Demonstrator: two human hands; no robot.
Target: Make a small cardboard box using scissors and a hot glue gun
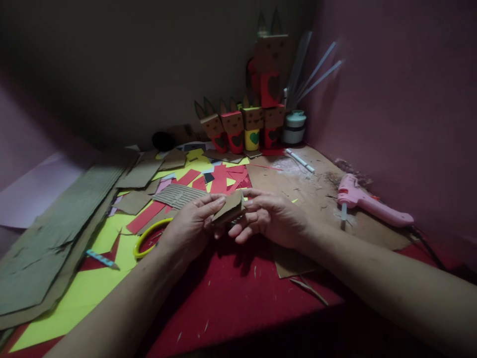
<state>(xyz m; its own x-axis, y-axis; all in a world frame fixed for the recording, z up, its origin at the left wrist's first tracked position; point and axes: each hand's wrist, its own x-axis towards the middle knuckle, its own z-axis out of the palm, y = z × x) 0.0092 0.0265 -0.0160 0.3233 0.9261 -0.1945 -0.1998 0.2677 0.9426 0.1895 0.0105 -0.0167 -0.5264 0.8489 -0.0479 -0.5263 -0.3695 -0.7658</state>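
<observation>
A small folded piece of brown cardboard is held above the red tabletop, near the middle of the view. My left hand grips its left side, the thumb lying on top. On the opposite side, my right hand pinches the right edge between thumb and fingers, its lower fingers curled beneath. Beside my left wrist lie scissors with a yellow handle, partly hidden by the forearm. Behind the hands rests a strip of corrugated cardboard.
A pink glue gun stands at the right, its cord trailing off. Several cardboard figures line the back beside a pale jar. Large cardboard sheets, a striped pencil and paper scraps cover the left. A white marker lies behind.
</observation>
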